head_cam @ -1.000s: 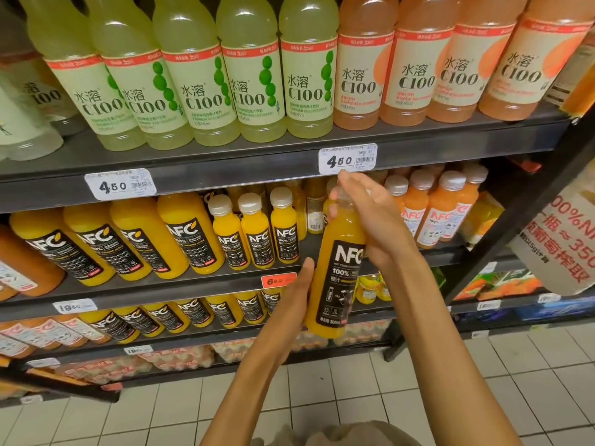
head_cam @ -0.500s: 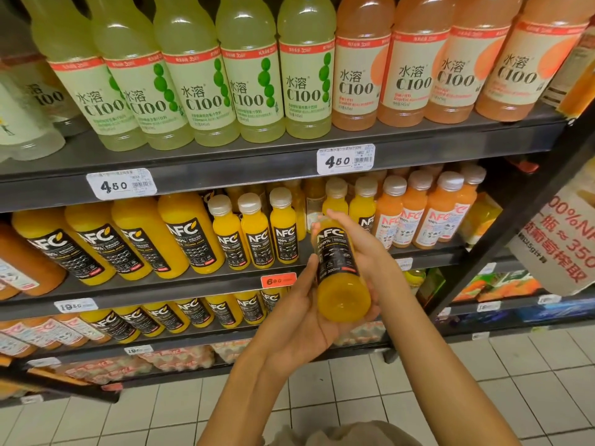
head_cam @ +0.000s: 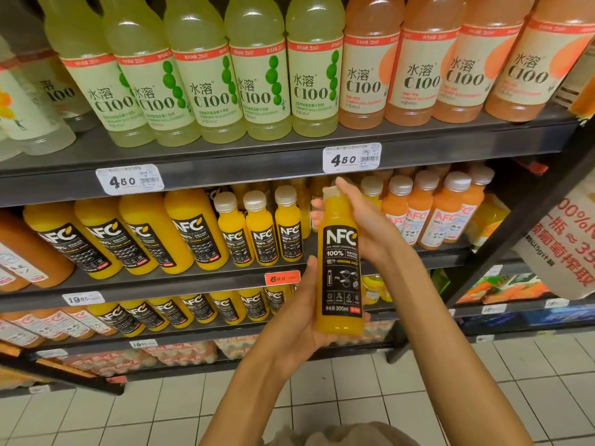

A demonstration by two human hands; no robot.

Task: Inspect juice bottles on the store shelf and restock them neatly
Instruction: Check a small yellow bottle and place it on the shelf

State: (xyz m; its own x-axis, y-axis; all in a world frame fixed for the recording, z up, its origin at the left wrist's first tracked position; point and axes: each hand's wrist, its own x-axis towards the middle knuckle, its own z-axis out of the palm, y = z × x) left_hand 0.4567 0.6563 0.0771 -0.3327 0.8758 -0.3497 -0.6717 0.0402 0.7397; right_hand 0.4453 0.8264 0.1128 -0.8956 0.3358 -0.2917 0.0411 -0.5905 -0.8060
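- Dark store shelves (head_cam: 289,152) are filling the frame above a pale tiled floor (head_cam: 161,413).
- Centre frame, my left hand (head_cam: 301,320) is cupping the base of an upright NFC orange juice bottle (head_cam: 339,272), fingers curling under it.
- My right hand (head_cam: 360,220) is wrapping its neck and cap from behind; the fingertips are probably gripping, though mostly hidden.
- Small NFC bottles (head_cam: 257,233) are standing just left of it.

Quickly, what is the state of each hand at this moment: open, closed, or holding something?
Left hand: holds the NFC orange juice bottle around its base.
Right hand: holds the same bottle near its cap.
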